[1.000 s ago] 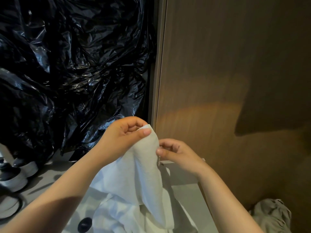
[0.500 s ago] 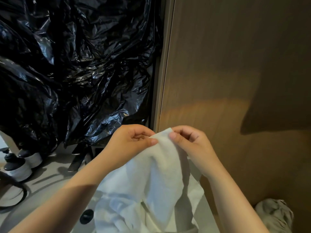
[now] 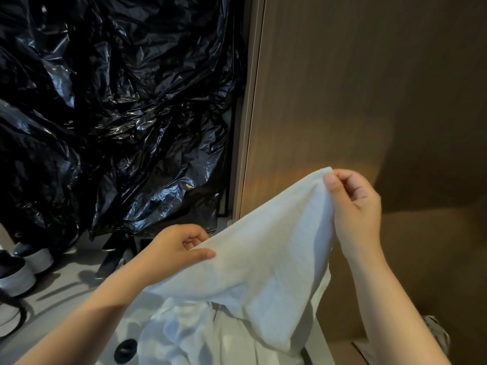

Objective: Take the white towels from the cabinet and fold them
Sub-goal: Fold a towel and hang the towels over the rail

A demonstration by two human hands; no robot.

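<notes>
White heap (image 3: 184, 335): nearest of all, crumpled on the counter (image 3: 66, 291) right under the raised cloth. I'd say the hanging tail could snag on it and pull a fold crooked.
White towel (image 3: 263, 259): out of the cabinet, not yet folded. It is held in the air on a slant between both hands, its lower part sagging onto the heap.
Left hand (image 3: 179, 248): the lower one, pinching the top edge between thumb and curled fingers. It's a thin hold, and a tug from the other side might slip it free.
Right hand (image 3: 353, 206): higher, thumb and fingers nipping just the corner, the likeliest spot to lose grip.
Slanted edge: with one end high and one low, the corners may meet unevenly.
Dark-topped bottles (image 3: 15, 275): far left, well apart from the towel. Only a wide flick would reach them.
Black plastic sheet (image 3: 118, 114): loose behind the counter, and a shake could catch it.
Wooden panel (image 3: 369, 101): close behind the right hand, so knuckles may knock it.
</notes>
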